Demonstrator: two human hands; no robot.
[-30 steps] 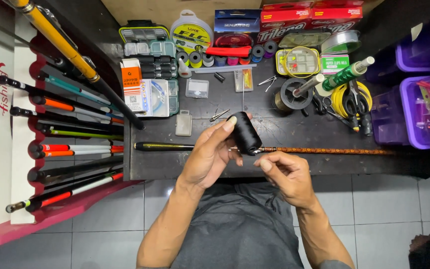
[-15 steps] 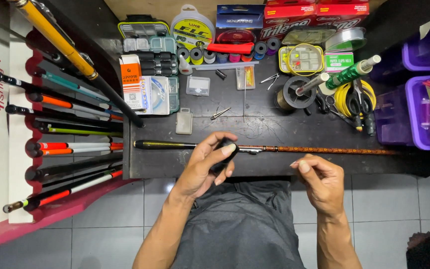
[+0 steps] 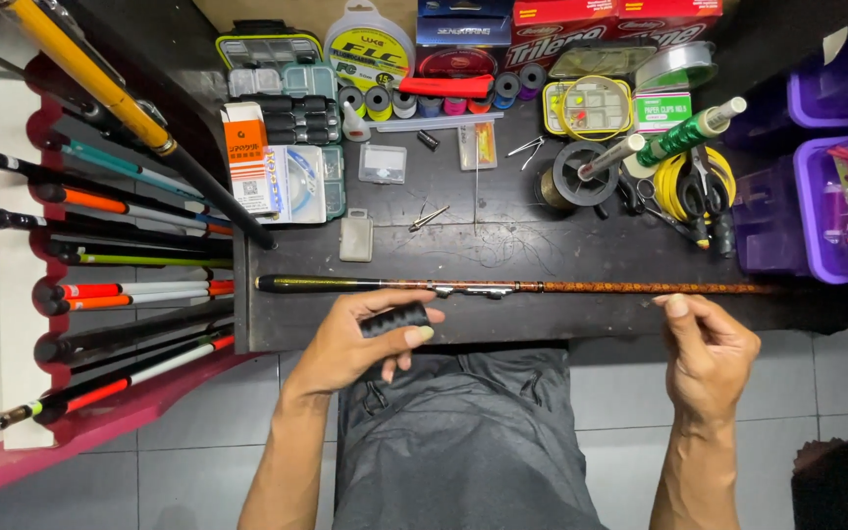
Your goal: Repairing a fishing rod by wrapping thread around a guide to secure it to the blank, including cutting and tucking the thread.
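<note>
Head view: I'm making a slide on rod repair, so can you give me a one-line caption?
Left hand holds a black thread spool beside a fishing rod on a dark workbench; right hand is raised, pinched.

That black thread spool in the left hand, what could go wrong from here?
The left hand grips the black thread spool over the table's front edge, so a slip could drop it to the floor. The right hand is pinched well off to the side; any thread between them, too fine to see, might snag the rod.

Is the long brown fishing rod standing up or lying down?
Lying down. The fishing rod lies flat along the front of the dark table, stretching left to right, just beyond both hands.
</note>
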